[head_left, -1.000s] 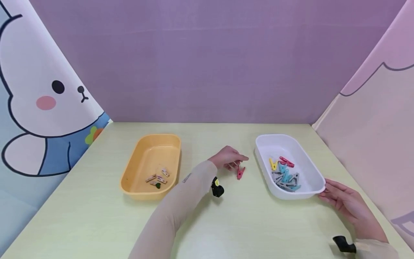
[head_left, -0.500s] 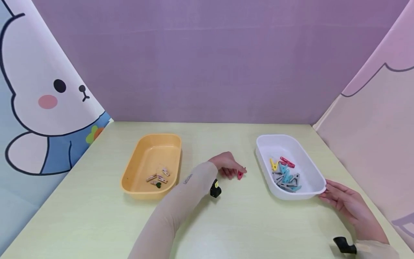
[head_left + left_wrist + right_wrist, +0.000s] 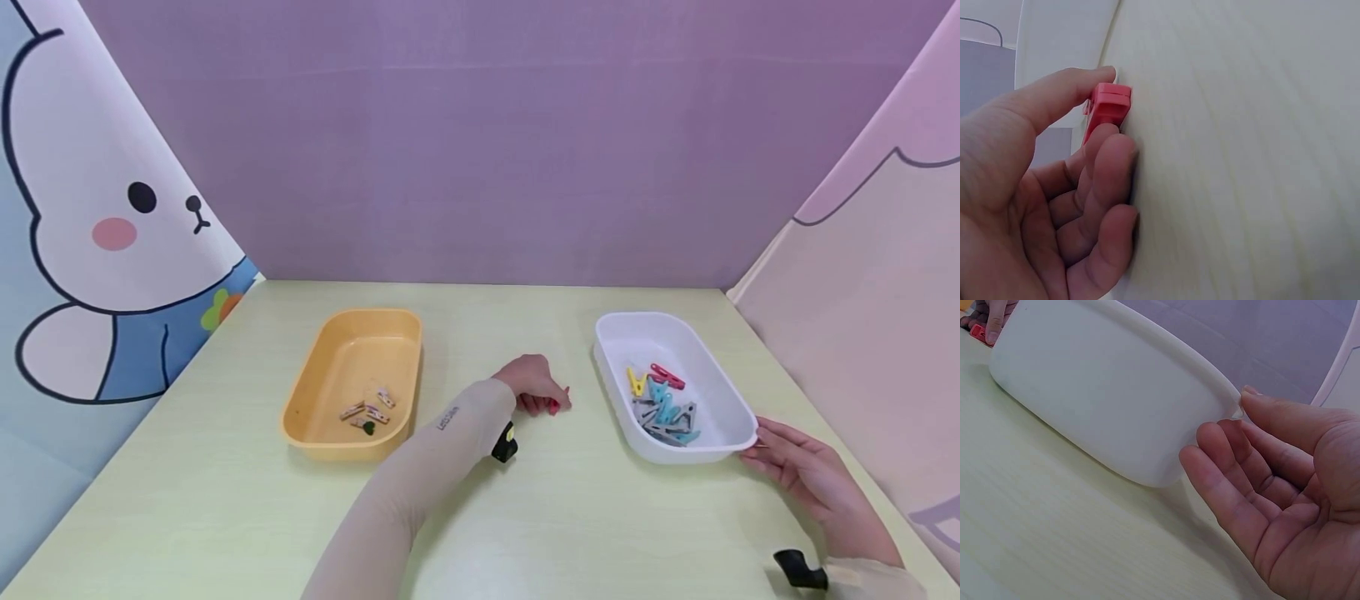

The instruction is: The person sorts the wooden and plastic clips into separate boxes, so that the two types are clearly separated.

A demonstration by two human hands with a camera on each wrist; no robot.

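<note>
My left hand is at mid-table with a red clothespin between its thumb and curled fingers. The fingers rest against the tabletop and hide part of the clothespin in the head view. At the right, my right hand pinches the near right corner of a white plastic tray, thumb at the rim and fingers below it. Inside this tray lie a yellow clothespin, red clothespins and several blue and grey clothespins.
An orange-yellow tray stands on the left with several small wooden clips in it, one bearing a dark green piece. The left forearm passes close to its near right corner. A purple backdrop rises behind the table.
My left hand has come down over the red clothespin, and its thumb and fingers have closed on it. The right hand keeps its place at the white tray.
</note>
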